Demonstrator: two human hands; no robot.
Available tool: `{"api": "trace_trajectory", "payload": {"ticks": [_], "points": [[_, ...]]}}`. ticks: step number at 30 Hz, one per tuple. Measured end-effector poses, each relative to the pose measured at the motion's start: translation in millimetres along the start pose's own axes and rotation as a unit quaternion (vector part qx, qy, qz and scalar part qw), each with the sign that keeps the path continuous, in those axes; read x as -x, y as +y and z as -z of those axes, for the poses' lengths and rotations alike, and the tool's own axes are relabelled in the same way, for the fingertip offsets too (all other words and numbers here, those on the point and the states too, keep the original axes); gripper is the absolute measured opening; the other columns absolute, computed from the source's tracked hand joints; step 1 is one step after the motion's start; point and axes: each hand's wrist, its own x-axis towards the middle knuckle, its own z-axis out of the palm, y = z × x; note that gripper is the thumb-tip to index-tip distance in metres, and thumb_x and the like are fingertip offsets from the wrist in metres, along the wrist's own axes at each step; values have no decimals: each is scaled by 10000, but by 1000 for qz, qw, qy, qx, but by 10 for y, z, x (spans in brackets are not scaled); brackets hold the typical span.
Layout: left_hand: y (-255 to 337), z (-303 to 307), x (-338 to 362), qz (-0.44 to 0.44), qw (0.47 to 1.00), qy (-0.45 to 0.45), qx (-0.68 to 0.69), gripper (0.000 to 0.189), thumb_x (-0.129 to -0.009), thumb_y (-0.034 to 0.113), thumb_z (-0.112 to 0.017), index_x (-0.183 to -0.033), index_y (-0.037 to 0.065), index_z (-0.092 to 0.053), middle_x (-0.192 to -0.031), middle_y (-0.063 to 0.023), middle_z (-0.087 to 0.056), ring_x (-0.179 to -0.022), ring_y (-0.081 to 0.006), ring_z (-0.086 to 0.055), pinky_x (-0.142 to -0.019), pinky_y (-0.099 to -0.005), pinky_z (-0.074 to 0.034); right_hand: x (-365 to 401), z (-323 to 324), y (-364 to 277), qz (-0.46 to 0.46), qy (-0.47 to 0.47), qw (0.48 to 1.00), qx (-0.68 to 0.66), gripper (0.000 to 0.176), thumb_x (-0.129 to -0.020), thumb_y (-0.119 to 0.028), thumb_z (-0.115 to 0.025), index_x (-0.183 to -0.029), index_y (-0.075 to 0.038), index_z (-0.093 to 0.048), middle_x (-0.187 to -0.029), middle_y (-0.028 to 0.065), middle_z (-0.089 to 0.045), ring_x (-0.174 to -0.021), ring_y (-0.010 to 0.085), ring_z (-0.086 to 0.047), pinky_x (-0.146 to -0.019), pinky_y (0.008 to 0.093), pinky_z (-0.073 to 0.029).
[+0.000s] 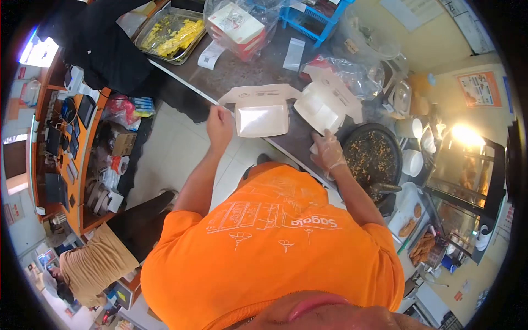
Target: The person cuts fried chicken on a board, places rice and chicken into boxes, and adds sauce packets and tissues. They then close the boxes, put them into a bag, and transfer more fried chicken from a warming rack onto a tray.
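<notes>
Two open cardboard takeaway boxes lie side by side at the counter's front edge. The left takeaway box (262, 120) has its lid folded back and a shiny, pale inside. My bare left hand (220, 127) is closed beside its left edge; what the fingers hold, if anything, is hidden. The right takeaway box (320, 110) sits at an angle, its lid also back. My right hand (329, 153), in a clear plastic glove, has its fingers closed at that box's near edge. Right of it stands a round black pan (373, 157) with brown crumbs and a handled utensil (386, 188).
At the back are a glass tray of yellow food (171, 36), a bagged red-and-white box (236, 25), receipts (295, 54) and a blue rack (316, 19). White tubs (412, 162) and a lit display cabinet (462, 165) stand right. Left are a person in black (104, 44) and another in tan (99, 264).
</notes>
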Motion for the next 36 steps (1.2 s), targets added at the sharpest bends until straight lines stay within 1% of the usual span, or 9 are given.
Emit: {"api": "trace_trajectory", "payload": {"ticks": [7,11,15,21,25,26,28,32,36], "points": [[-101,-256,390,125,990,-57,35,215,-909,141,-666,-1023,30,-523,-770,-122,-593,-685,-246,-598,-648,-390,-486,222,-304,-24,-24,87,996,-26,621,-731,-147,-755,-1300,-60,-521,-1148,217,-549,-1126,412,-525,-1008,468,-437],[-173,-330,372,83,993,-81,32,205,-919,135,-654,-1051,10,-559,-841,-152,-649,-741,-252,-649,-697,-379,-516,-1,-494,154,-47,-16,998,-32,576,-751,-110,-710,-1300,-37,-552,-1144,191,-572,-1054,397,-582,-913,476,-514],[-205,-378,275,109,980,-159,44,206,-913,145,-658,-1032,10,-559,-871,-166,-664,-746,-272,-660,-716,-389,-520,-244,239,-24,-131,-215,853,-457,464,-770,-102,-707,-1207,5,-590,-1001,105,-629,-893,211,-625,-823,389,-524],[-126,-650,457,128,978,-161,20,299,-920,205,-654,-1073,-10,-515,-911,-196,-631,-831,-366,-635,-780,-429,-509,-595,108,-685,155,266,939,-151,343,-766,-176,-732,-1063,-27,-647,-992,156,-659,-911,334,-641,-803,434,-521],[-388,-1426,968,79,995,21,61,411,-959,302,-617,-1186,-8,-470,-1183,-233,-494,-1043,-401,-533,-989,-488,-408,-328,-585,-615,133,340,902,-230,323,-796,-240,-719,-1011,-13,-637,-968,186,-644,-925,343,-629,-818,443,-502],[-177,-1392,1079,81,997,12,-10,420,-995,359,-570,-1227,24,-468,-1221,-185,-485,-1006,-344,-568,-917,-486,-484,-306,-744,-557,40,287,905,-310,319,-796,-239,-724,-1003,-11,-639,-955,187,-643,-919,339,-630,-817,439,-503],[153,-808,880,332,860,-153,356,443,-1024,430,-506,-1264,59,-465,-1211,-139,-506,-962,-271,-595,-814,-472,-551,-210,-953,-381,-144,146,874,-441,313,-794,-237,-734,-986,-8,-641,-929,191,-643,-905,331,-632,-816,432,-506],[-616,-122,847,286,884,-213,301,471,-1020,479,-453,-1302,108,-517,-1095,-82,-589,-860,-180,-582,-690,-376,-539,-319,-910,-61,15,183,923,-340,284,-808,-200,-763,-1006,-23,-663,-846,82,-636,-759,167,-604,-693,343,-511],[-884,-100,1327,359,908,-135,170,389,-1009,453,-507,-1211,133,-593,-966,-22,-611,-757,-113,-551,-596,-287,-470,-49,-641,119,-111,86,827,-545,243,-876,-134,-725,-1086,-44,-643,-835,-3,-595,-687,105,-568,-595,263,-484]]}}
